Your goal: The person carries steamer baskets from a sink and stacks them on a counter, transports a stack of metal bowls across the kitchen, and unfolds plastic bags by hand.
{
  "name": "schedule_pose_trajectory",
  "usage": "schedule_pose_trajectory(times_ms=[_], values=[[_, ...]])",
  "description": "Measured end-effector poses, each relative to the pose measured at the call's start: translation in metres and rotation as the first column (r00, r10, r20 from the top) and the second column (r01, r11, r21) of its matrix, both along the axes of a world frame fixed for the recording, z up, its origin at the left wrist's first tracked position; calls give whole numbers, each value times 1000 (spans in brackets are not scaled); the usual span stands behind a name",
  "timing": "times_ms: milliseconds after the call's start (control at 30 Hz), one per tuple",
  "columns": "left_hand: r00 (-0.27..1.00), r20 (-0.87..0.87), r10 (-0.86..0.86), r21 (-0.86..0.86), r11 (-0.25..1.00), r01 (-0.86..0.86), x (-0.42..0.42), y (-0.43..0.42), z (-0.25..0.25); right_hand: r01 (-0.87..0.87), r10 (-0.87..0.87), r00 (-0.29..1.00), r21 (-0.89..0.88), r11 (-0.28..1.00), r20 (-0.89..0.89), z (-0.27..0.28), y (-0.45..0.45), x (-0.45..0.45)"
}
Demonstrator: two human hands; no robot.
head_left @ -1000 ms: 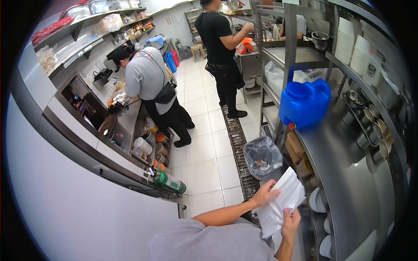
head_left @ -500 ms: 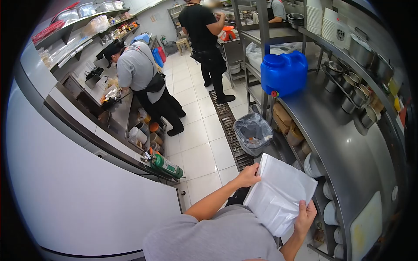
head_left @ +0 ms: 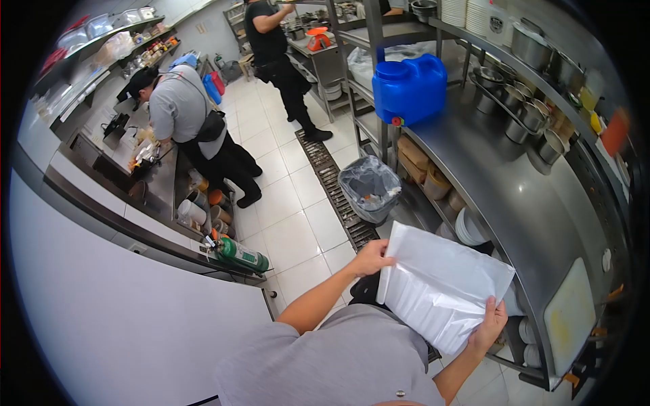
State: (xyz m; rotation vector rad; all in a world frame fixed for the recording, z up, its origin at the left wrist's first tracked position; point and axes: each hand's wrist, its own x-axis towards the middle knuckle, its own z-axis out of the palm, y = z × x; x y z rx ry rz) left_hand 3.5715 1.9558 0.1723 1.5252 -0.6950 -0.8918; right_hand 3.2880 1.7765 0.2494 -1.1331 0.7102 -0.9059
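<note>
A folded white plastic sheet [head_left: 443,277], creased and shiny, spans the space between my hands in front of my body. Its far left edge is pinched by my left hand [head_left: 371,258], the thumb lying on top. At the near right corner my right hand [head_left: 488,325] grips it, thumb above and the other fingers partly hidden underneath. Whether it is one sheet or a stack of bags I cannot tell. Just beyond the sheet stands a lined bin [head_left: 369,189] with scraps inside.
To the right runs a steel counter [head_left: 487,176] with a blue water jug [head_left: 409,89], a cutting board [head_left: 570,314] and metal pots. Bowls fill the shelf below. A green cylinder [head_left: 240,255] lies at left. Two people, one in grey [head_left: 183,108], one in black [head_left: 267,44], stand ahead.
My view has turned slightly right, so the surroundings appear further left. The plastic sheet has shifted a little right and lies flatter, with both hands still on it.
</note>
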Motion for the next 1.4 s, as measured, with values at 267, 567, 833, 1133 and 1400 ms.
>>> schedule_pose_trajectory(times_ms=[267,567,833,1133,1400], values=[[948,28,318,32,947,-319,24,-15,-45,115,-148,977,-209,971,-152,16,16,9],[960,154,232,1,972,-235,3,-19,-5,73,-80,973,-40,997,-218,-9,0,-10],[976,-186,111,180,981,-77,34,21,-54,223,-217,941,-5,975,-261,-37,3,-60],[888,-456,65,31,998,-56,23,-46,-46,317,-322,939,-54,947,-125,-26,-2,-89],[889,-130,-439,245,855,458,-126,-115,-87,77,-112,868,-92,993,-484,-34,47,-42]])
